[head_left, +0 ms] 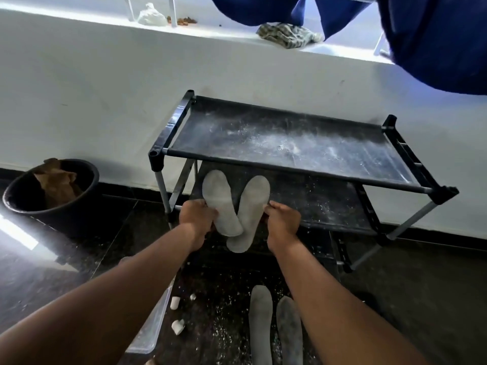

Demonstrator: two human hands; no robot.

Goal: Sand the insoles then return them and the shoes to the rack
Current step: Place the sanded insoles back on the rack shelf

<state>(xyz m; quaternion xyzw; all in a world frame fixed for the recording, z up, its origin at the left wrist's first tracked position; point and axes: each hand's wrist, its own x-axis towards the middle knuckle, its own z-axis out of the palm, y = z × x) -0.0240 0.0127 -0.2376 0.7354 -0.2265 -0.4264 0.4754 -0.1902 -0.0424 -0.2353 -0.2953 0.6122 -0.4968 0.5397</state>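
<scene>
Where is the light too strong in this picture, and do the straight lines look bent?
Head view: the window ledge is blown out white, hiding detail; a bright glare patch sits on the dark floor at left; the wide lens bows the wall base and the rack. The insoles held by the left hand and right hand stay evenly lit and readable.

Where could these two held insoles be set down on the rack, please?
The rack's top shelf is bare apart from white dust, rail to rail. The lower shelf is open to the right of the hands. The floor in front is crowded: two more insoles, white bits, a clear tray.
</scene>
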